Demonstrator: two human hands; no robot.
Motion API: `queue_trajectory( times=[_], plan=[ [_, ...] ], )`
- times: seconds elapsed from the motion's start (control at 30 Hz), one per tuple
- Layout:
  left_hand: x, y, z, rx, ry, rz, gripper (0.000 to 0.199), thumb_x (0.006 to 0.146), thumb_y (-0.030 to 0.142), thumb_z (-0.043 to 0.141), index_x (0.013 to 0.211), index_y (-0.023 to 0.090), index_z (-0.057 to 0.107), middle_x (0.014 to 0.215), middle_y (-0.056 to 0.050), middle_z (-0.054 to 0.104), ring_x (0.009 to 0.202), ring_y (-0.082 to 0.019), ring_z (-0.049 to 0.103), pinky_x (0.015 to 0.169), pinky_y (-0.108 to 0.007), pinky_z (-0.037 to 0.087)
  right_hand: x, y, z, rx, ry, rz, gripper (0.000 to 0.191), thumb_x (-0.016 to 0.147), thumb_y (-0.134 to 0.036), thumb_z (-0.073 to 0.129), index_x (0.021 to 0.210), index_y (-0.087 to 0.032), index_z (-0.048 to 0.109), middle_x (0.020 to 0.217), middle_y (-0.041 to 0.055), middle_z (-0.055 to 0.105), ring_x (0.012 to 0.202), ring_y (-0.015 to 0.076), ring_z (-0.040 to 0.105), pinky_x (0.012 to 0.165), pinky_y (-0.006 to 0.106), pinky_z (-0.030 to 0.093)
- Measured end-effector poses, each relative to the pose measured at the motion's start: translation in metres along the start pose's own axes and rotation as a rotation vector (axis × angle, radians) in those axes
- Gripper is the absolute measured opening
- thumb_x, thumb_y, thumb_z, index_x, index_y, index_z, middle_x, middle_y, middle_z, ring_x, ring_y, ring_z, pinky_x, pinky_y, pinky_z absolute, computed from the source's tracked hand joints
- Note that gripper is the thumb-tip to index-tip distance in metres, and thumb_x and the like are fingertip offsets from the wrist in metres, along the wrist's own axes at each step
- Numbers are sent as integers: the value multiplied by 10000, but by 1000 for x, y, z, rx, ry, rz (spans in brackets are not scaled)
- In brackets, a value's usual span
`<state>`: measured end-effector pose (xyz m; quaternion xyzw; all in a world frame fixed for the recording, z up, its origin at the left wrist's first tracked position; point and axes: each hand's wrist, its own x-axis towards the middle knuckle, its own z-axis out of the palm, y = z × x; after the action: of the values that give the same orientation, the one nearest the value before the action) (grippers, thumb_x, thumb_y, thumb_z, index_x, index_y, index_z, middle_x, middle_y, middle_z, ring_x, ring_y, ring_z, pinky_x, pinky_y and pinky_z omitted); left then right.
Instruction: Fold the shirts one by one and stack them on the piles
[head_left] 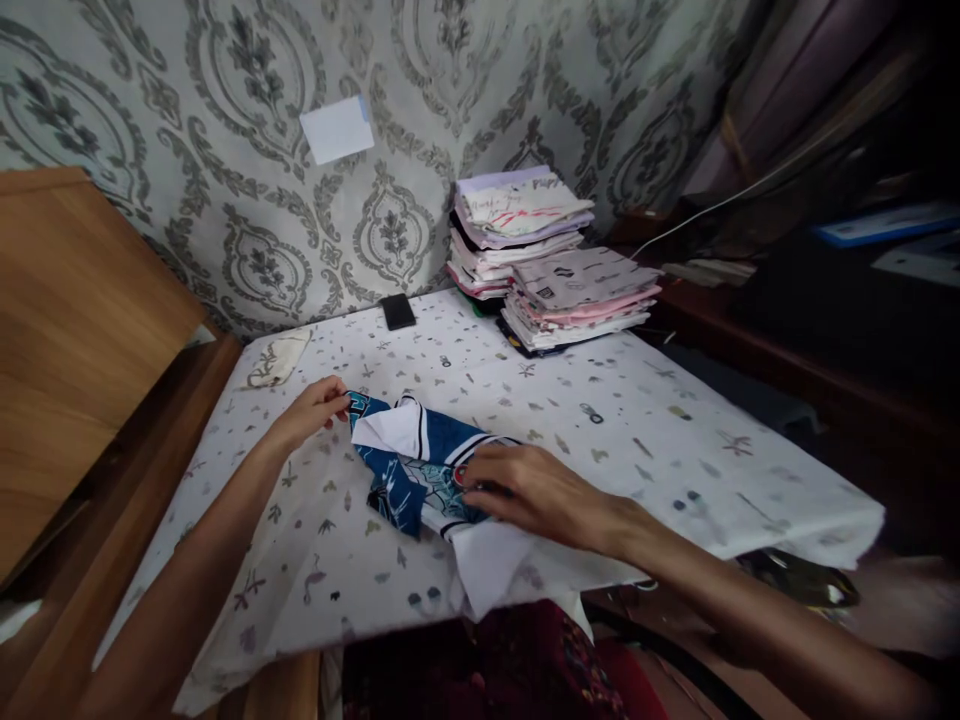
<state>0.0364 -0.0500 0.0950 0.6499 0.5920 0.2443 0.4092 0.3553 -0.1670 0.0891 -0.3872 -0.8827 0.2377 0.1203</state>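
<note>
A blue-and-white printed garment lies crumpled near the front of the cloth-covered table. It has dark and white stripes and a pale web-like print, and a white part hangs toward the table's front edge. With fingers pinched together, my left hand holds its far left corner. On the right side, my right hand is closed over the fabric beside a small red patch, its fingertips partly hidden in the folds. The garment's exact kind cannot be made out from its bunched shape.
Two stacks of folded clothes, a taller one and a lower one, stand at the back. A black flat object and a cream lettered cloth lie on the patterned tablecloth. Wooden furniture borders the left.
</note>
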Motion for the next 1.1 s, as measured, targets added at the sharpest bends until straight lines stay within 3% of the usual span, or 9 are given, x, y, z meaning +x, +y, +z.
queue_trajectory(
  times=[0.13, 0.23, 0.33, 0.47, 0.63, 0.73, 0.9, 0.97, 1.1],
  plan=[
    [0, 0, 7, -57, 46, 43, 362, 688, 516, 670, 751, 217, 476, 705, 25, 581, 718, -158, 596, 587, -234, 447, 43, 0, 22, -268, 60, 175, 335, 927, -306, 633, 1242, -195, 609, 1210, 130, 648, 943, 247, 667, 716, 312, 495],
    [-2, 2, 2, -145, 54, 47, 393, 688, 530, 703, 790, 213, 493, 715, 21, 597, 711, -149, 596, 621, -241, 469, 61, 10, 34, -307, 27, 197, 213, 930, -215, 557, 1114, -175, 655, 1172, 134, 665, 908, 243, 681, 700, 310, 495],
    [-4, 1, -1, -228, 48, 28, 415, 690, 531, 728, 811, 215, 488, 693, 29, 590, 652, -136, 591, 548, -212, 421, 71, 37, 32, 40, 245, 241, 142, 896, -181, 514, 890, -190, 656, 923, 68, 695, 776, 196, 662, 672, 295, 483],
    [-1, -13, 2, -284, 83, -45, 434, 644, 501, 743, 818, 220, 463, 728, 28, 606, 638, -136, 608, 487, -187, 360, 78, 91, 9, 852, 717, 564, 147, 807, -308, 606, 731, -210, 528, 630, -28, 536, 522, 124, 534, 516, 250, 432],
    [4, -36, 14, -182, 130, -116, 356, 669, 461, 681, 851, 213, 503, 777, 0, 607, 737, -177, 634, 486, -184, 350, 65, 126, -1, 848, 922, 721, 138, 762, -265, 586, 882, -203, 562, 841, 13, 601, 554, 117, 543, 561, 284, 476],
    [-1, -39, 24, -12, 160, -54, 289, 759, 432, 617, 935, 217, 541, 837, -14, 595, 774, -191, 616, 541, -230, 411, 53, 122, 8, 433, 802, 595, 292, 775, -210, 572, 1059, -184, 637, 1113, 84, 624, 671, 144, 603, 685, 329, 525],
    [-19, -21, 53, 550, 119, 360, 314, 922, 362, 510, 1196, 250, 615, 1000, -64, 562, 990, -246, 545, 857, -369, 467, 51, 100, 14, -205, 292, 236, 443, 852, -199, 587, 1294, -231, 612, 1453, 124, 487, 1066, 243, 634, 784, 331, 533],
    [-25, -13, 64, 713, 9, 486, 339, 932, 306, 495, 1238, 261, 633, 1016, -76, 540, 986, -257, 516, 875, -381, 449, 57, 95, 11, -323, 203, 228, 359, 889, -196, 560, 1237, -211, 648, 1380, 136, 557, 1134, 273, 612, 779, 326, 522],
    [-25, -8, 72, 903, -108, 525, 395, 849, 133, 494, 1190, 255, 652, 958, -75, 561, 910, -253, 512, 837, -363, 428, 66, 97, 5, -331, 182, 319, 276, 905, -91, 468, 985, -168, 721, 1063, 120, 707, 934, 219, 665, 781, 299, 482]
  ],
)
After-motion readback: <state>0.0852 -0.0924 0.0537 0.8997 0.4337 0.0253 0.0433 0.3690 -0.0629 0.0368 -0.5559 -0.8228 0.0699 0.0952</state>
